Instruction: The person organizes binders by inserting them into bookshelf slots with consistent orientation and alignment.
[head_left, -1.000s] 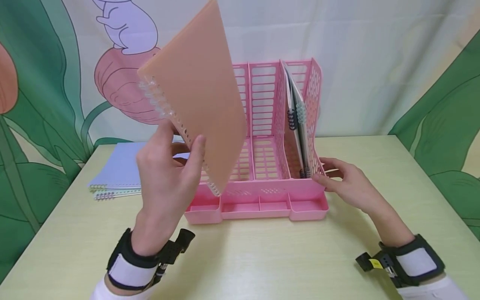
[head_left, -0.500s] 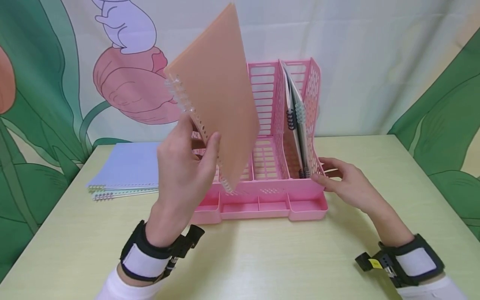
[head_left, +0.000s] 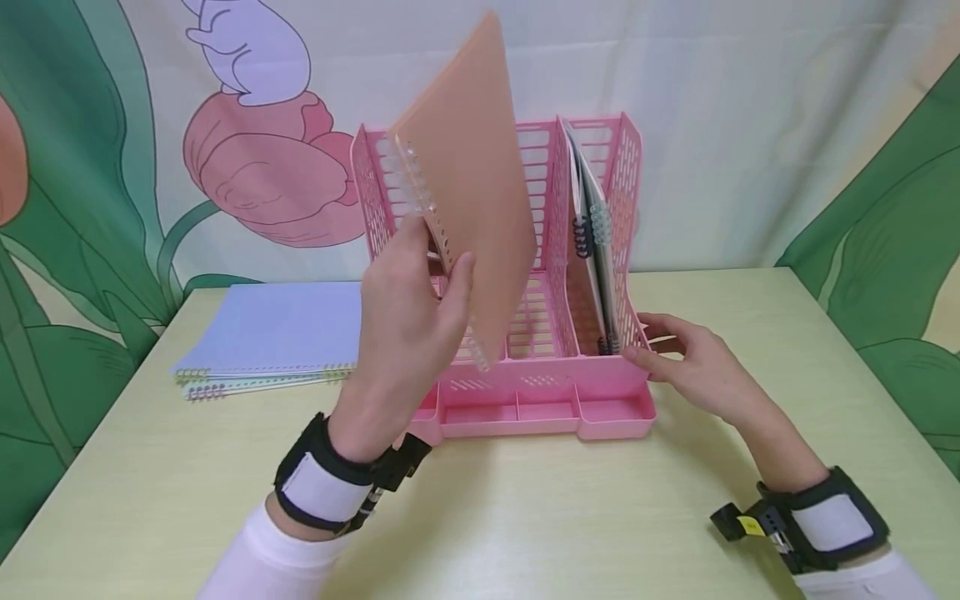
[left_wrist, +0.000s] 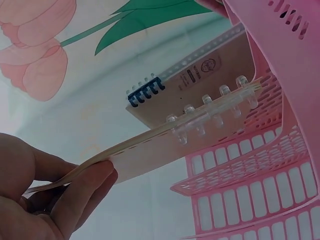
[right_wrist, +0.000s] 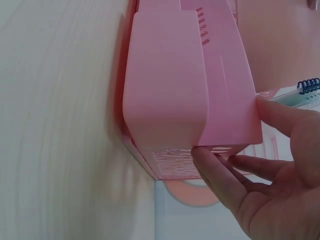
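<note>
A peach notebook with clear binder rings is held tilted by my left hand, thumb on its front and fingers behind. In the head view it overlaps the middle slots of a pink desk file organizer. The left wrist view shows the notebook close to the organizer's dividers. With thumb and fingers, my right hand grips the organizer's front right corner; the right wrist view shows this corner between them. Several ring-bound notebooks stand leaning in the rightmost slot.
To the left on the table lies a stack of spiral notebooks with a light blue one on top. Small tray compartments run along the organizer's front. A printed curtain hangs behind the table.
My left hand has carried the peach notebook to the right, in front of the organizer's middle slots. My right hand stays at the organizer's corner.
</note>
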